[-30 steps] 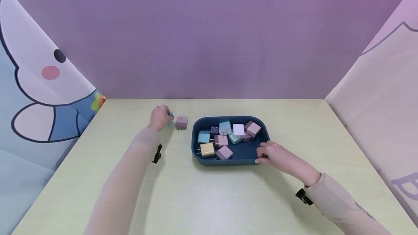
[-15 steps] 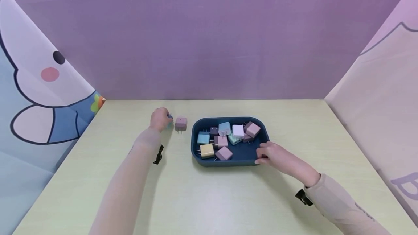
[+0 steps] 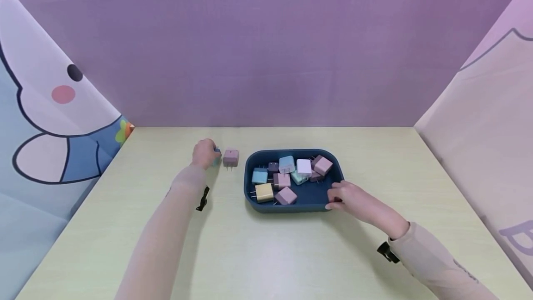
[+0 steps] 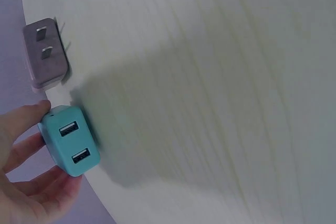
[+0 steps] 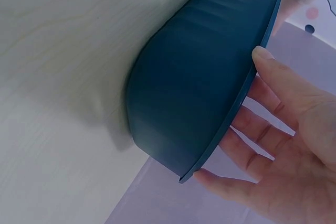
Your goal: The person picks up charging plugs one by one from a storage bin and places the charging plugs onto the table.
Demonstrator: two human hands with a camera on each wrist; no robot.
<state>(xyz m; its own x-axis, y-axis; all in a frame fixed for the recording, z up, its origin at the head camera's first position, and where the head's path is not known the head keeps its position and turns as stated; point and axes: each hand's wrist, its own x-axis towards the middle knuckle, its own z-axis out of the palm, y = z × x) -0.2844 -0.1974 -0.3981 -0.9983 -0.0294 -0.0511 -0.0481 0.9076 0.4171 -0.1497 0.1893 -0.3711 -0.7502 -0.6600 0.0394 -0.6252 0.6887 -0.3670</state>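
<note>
At the table's left rear, my left hand (image 3: 204, 153) pinches a teal two-port USB wall charger (image 4: 70, 140) between thumb and fingers. In the left wrist view its two USB ports face the camera. Just right of it in the head view, a mauve wall charger (image 3: 231, 158) rests on the table with metal prongs showing. My right hand (image 3: 349, 197) grips the near right corner of a dark blue plastic tray (image 3: 291, 208). The right wrist view has the thumb on the tray's outer side (image 5: 184, 77) and the fingers behind its rim.
Inside the tray lie several more chargers, among them a yellow one (image 3: 264, 192), a white one (image 3: 304, 167), a blue one (image 3: 260, 175) and a pink one (image 3: 286, 195). A purple cloth wall (image 3: 266, 50) rises behind the light wooden table (image 3: 266, 253).
My left hand has come slightly lower and nearer with the teal charger. The right hand and the tray have stayed in place.
</note>
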